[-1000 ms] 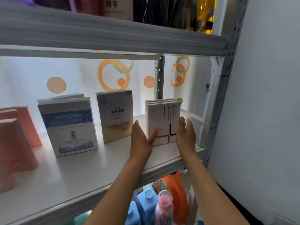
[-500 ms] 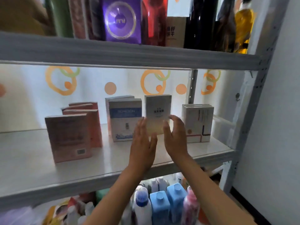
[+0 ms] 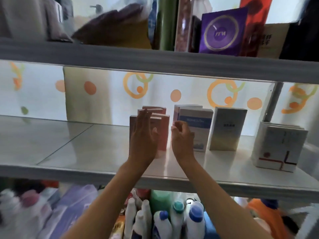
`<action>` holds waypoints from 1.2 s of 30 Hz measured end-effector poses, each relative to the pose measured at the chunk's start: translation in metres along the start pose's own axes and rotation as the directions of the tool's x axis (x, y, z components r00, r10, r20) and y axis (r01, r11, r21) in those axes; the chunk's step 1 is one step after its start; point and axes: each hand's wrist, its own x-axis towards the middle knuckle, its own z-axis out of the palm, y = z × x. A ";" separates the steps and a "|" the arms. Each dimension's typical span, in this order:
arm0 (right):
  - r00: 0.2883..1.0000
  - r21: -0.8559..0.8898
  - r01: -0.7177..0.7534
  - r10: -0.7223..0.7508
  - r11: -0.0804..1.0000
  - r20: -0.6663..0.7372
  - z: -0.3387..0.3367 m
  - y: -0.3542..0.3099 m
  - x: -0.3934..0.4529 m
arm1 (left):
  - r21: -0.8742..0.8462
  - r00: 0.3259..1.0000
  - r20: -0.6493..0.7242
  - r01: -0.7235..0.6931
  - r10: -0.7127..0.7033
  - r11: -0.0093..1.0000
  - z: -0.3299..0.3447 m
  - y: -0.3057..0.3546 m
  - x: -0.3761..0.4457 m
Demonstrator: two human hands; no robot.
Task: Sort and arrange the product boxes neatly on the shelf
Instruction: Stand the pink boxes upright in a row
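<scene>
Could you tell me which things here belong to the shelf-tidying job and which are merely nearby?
Job: pink boxes, blue-banded boxes, white-and-gold box, white boxes with red and blue lines, middle shelf.
Nearby: purple box above, plastic bottles below.

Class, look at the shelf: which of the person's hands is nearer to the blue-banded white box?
Right. The right hand is directly in front of the blue-banded white box; the left hand is in front of the pink boxes.

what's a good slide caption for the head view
Left hand flat before the pink boxes, right hand curled empty, mid-shelf.
</scene>
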 end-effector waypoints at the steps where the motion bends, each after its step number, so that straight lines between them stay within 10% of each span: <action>1: 1.000 -0.002 -0.004 0.004 1.000 0.005 0.004 0.000 0.000 | 0.012 0.999 0.009 0.033 -0.033 0.999 -0.003 -0.005 -0.001; 25: 0.991 -0.136 0.126 -0.120 0.983 0.054 0.008 -0.022 0.061 | -0.055 0.955 0.041 0.296 -0.294 0.954 -0.030 -0.057 0.055; 36: 0.847 -0.423 0.399 -0.151 0.813 0.509 0.043 -0.068 0.168 | -0.171 0.899 0.329 0.359 -0.290 0.918 -0.035 -0.106 0.140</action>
